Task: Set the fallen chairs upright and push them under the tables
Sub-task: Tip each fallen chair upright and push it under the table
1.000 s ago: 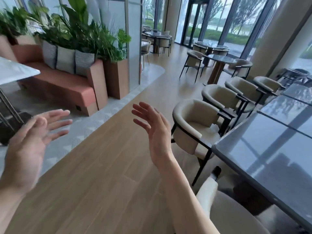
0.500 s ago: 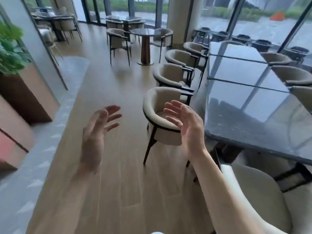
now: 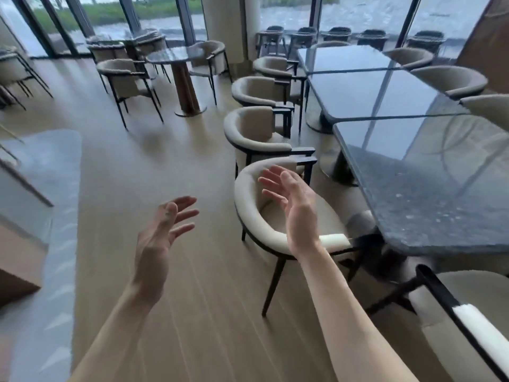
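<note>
Both hands are raised in front of the person with fingers spread and nothing in them: the left hand (image 3: 162, 238) over bare wooden floor (image 3: 176, 312), the right hand (image 3: 293, 205) in front of the nearest upright armchair (image 3: 254, 216).

No fallen chair shows anywhere in view, so the righting part looks finished here. What seems left is pushing in: that nearest armchair stands on its legs but turned at an angle, its seat mostly clear of the corner of the dark long table (image 3: 429, 188). At the bottom right edge another armchair (image 3: 473, 312) is cropped, and I cannot tell whether it is tucked in.

Counting along the near side of the long table, beyond the angled one, three more armchairs (image 3: 256, 133) sit close against it; three backs (image 3: 451, 81) show on its far side. The long table is three tops butted together. Farther left, a round pedestal table (image 3: 176, 55) has three chairs around it. Five dark chairs line the window.
</note>
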Action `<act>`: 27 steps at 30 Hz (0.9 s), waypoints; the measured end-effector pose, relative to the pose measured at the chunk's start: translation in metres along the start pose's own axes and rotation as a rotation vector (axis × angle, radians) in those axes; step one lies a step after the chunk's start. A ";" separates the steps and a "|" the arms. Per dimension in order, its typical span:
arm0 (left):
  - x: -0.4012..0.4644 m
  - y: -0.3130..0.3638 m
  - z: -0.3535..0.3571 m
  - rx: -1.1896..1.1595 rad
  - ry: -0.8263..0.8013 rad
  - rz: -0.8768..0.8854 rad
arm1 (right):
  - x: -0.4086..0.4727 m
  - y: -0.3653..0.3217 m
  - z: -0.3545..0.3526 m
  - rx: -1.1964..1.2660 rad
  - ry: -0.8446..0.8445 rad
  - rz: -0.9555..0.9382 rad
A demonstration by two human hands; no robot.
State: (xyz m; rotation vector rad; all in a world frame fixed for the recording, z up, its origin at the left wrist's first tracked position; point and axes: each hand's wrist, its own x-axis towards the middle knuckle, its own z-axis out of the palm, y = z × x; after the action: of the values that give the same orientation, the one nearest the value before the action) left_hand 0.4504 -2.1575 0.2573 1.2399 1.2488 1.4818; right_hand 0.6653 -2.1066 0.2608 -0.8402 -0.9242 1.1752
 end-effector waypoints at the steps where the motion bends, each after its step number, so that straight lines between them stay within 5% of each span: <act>1: 0.025 -0.002 -0.008 -0.005 -0.006 -0.006 | 0.017 0.004 0.012 -0.021 0.005 -0.009; 5: 0.131 -0.023 -0.017 -0.039 -0.095 -0.042 | 0.087 0.024 0.036 -0.102 0.091 -0.029; 14: 0.364 -0.094 0.060 -0.085 -0.560 -0.176 | 0.208 0.076 0.036 -0.214 0.616 -0.088; 23: 0.478 -0.149 0.145 -0.032 -0.944 -0.330 | 0.256 0.117 0.020 -0.254 1.103 -0.100; 27: 0.531 -0.179 0.179 -0.018 -0.975 -0.335 | 0.309 0.142 0.000 -0.207 1.180 -0.125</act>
State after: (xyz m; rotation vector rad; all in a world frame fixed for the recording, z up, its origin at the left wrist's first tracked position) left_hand 0.5282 -1.5799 0.1778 1.3879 0.7048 0.4952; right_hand 0.6520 -1.7773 0.1787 -1.3777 -0.0981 0.3120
